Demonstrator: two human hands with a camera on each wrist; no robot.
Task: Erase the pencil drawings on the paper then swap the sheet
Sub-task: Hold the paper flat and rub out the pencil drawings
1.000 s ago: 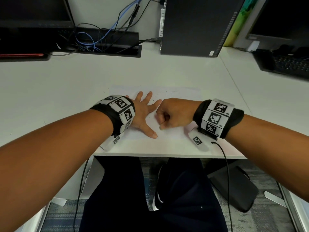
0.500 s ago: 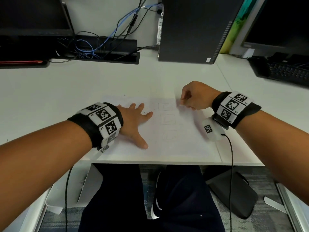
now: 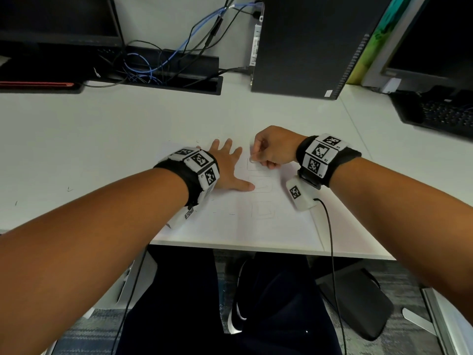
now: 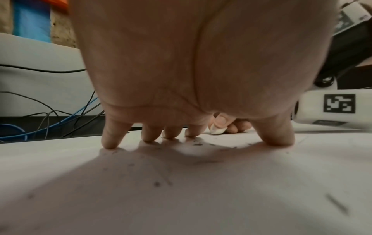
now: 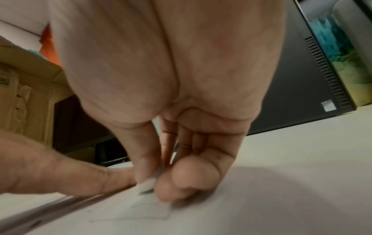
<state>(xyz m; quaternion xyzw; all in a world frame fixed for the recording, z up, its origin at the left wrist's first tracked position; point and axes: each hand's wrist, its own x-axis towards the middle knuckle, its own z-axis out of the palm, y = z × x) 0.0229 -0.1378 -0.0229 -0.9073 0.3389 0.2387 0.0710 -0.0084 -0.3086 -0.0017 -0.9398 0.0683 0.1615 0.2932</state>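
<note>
A white sheet of paper lies at the desk's front edge, with three faint pencil squares in a column: top, middle, bottom. My left hand lies flat and spread on the sheet's left part, fingertips pressing down. My right hand pinches a small white eraser and holds its tip on the top square. Dark eraser crumbs dot the paper.
The white desk carries a black computer tower at the back, a cable tray with tangled wires at back left, a monitor far left and a keyboard at the right. My legs show below the desk edge.
My right hand went from beside the left thumb up to the sheet's far part, then slid left onto the top square. My left hand stayed flat on the paper.
</note>
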